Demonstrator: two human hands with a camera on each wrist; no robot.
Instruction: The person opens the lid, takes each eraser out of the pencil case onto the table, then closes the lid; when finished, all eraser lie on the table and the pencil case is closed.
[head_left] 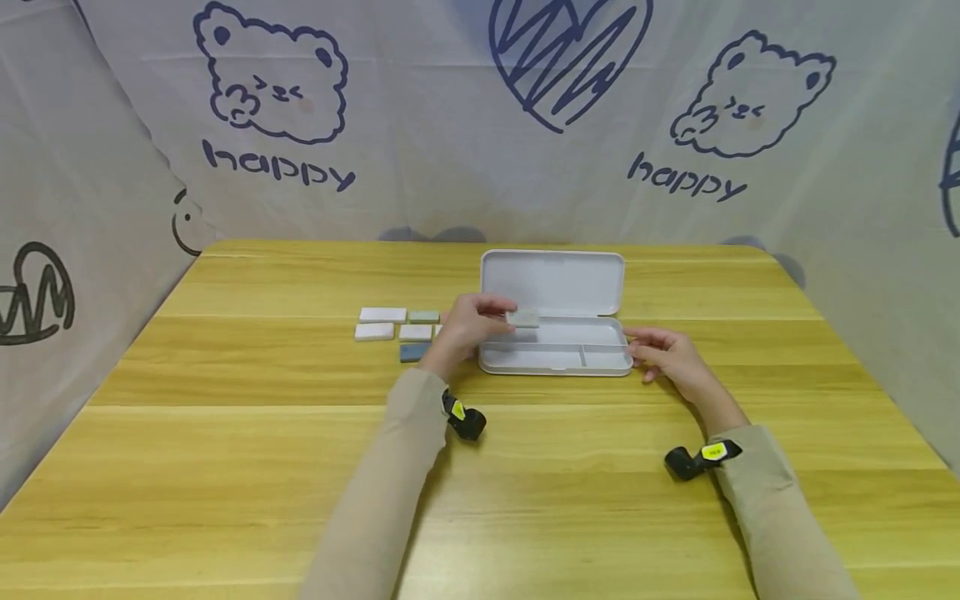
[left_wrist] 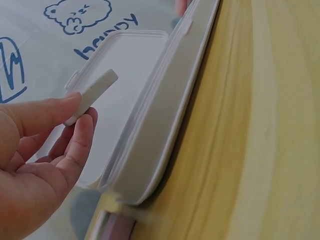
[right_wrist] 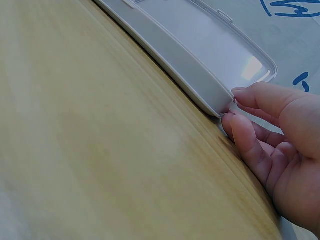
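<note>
An opened white pencil case (head_left: 551, 360) lies on the table, its lid (head_left: 552, 282) raised at the back and its base split by dividers. My left hand (head_left: 468, 329) pinches a pale, flat rectangular block (head_left: 522, 318), like an eraser, between thumb and fingers. In the left wrist view this block (left_wrist: 95, 94) is held above the case, apart from it. At the case's right end, my right hand (head_left: 671, 358) grips the corner; the right wrist view shows thumb (right_wrist: 250, 95) and curled fingers at that corner.
Left of the case lie several similar blocks: white ones (head_left: 382, 315), a green one (head_left: 423, 317) and a blue one (head_left: 413, 352). My left hand and forearm partly hide the group. Behind the wooden table (head_left: 570, 500) hangs a printed white cloth (head_left: 450, 167).
</note>
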